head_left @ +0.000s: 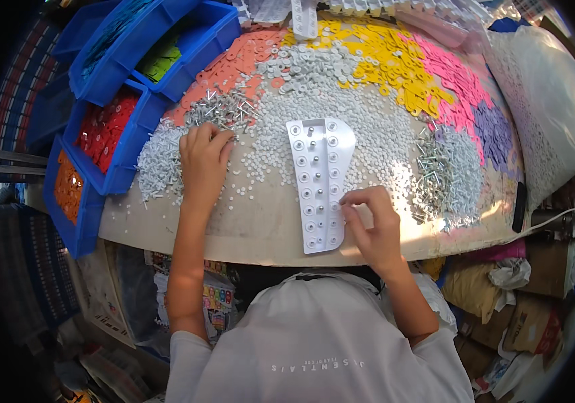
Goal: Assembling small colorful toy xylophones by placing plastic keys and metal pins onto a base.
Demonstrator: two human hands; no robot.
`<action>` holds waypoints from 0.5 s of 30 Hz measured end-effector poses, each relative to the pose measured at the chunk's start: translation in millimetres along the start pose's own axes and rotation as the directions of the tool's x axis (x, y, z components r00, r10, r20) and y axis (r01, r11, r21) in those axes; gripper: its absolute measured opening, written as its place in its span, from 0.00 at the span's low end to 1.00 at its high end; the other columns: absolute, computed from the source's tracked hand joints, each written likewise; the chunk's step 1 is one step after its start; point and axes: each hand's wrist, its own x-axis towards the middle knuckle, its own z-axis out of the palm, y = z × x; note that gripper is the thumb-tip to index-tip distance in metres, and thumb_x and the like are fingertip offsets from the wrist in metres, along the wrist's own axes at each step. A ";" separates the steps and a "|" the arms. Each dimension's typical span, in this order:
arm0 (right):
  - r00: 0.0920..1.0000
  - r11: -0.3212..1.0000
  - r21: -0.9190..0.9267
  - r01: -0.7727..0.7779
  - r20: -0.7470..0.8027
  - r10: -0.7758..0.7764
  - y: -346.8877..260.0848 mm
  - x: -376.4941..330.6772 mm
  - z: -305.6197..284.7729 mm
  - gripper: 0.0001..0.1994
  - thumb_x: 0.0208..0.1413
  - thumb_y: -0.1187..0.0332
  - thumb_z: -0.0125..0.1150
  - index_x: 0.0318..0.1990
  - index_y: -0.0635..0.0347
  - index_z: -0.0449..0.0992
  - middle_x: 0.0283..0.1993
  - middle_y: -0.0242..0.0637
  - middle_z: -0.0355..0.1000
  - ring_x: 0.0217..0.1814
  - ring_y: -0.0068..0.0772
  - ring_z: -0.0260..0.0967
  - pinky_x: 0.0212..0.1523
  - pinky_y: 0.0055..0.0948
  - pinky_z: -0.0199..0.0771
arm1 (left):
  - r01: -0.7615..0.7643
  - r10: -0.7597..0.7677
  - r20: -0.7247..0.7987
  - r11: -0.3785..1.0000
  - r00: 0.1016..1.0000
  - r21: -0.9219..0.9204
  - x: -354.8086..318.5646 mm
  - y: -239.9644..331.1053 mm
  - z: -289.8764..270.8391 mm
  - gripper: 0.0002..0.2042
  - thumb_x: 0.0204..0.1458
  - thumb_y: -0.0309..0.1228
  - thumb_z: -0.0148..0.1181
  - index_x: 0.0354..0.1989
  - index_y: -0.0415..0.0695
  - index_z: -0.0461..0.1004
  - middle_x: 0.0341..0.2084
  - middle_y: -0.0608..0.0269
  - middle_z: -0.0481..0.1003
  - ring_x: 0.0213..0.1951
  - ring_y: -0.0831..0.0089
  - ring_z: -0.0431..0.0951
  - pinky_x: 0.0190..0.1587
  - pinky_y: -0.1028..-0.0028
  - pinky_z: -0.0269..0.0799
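Note:
A white plastic tray [345,140] lies lengthwise in front of me. White round pieces sit along both its sides, and metal studs [317,175] stand in its middle channel toward the far end. My right hand [378,232] is at the tray's right edge near its close end, thumb and index finger curled close together. Whatever they pinch is too small to make out. My left hand [203,158] reaches to the near edge of a heap of shiny metal pins [224,107], beside a pile of white pegs [156,164]. Its fingers are bent and closed; what they hold is hidden.
Small white discs [274,144] spread around the tray. Yellow pieces [395,67], pink pieces [459,84] and purple pieces [492,134] lie beyond. Another metal heap [428,168] sits at right. Blue bins [126,178] line the left; a clear bag [543,101] stands far right.

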 end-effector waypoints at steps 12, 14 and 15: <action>0.988 0.999 -0.029 0.019 0.151 -0.015 4.2 -14.5 19.0 0.07 0.50 0.78 0.67 0.35 0.58 0.77 0.30 0.34 0.70 0.36 0.38 0.67 0.37 0.35 0.69 | 0.133 -0.157 -0.094 0.965 0.983 -0.226 -5.7 -7.0 8.2 0.04 0.54 0.25 0.59 0.38 0.45 0.74 0.37 0.62 0.73 0.45 0.62 0.72 0.52 0.65 0.62; 0.986 0.997 -0.056 0.055 0.160 -0.045 5.2 -15.1 19.7 0.07 0.49 0.77 0.68 0.35 0.58 0.77 0.29 0.34 0.70 0.37 0.38 0.67 0.38 0.35 0.69 | 0.178 -0.206 -0.057 0.933 0.977 -0.311 -6.5 -5.0 5.1 0.04 0.56 0.24 0.58 0.39 0.44 0.73 0.37 0.61 0.73 0.44 0.63 0.73 0.50 0.67 0.64; 0.970 0.979 -0.126 0.159 0.206 -0.131 5.1 -14.0 19.7 0.07 0.49 0.77 0.68 0.34 0.58 0.77 0.31 0.34 0.71 0.37 0.38 0.67 0.40 0.35 0.69 | 0.317 -0.348 0.039 0.795 0.937 -0.518 -9.4 0.0 1.7 0.04 0.57 0.25 0.58 0.39 0.43 0.73 0.36 0.61 0.74 0.42 0.65 0.74 0.46 0.68 0.67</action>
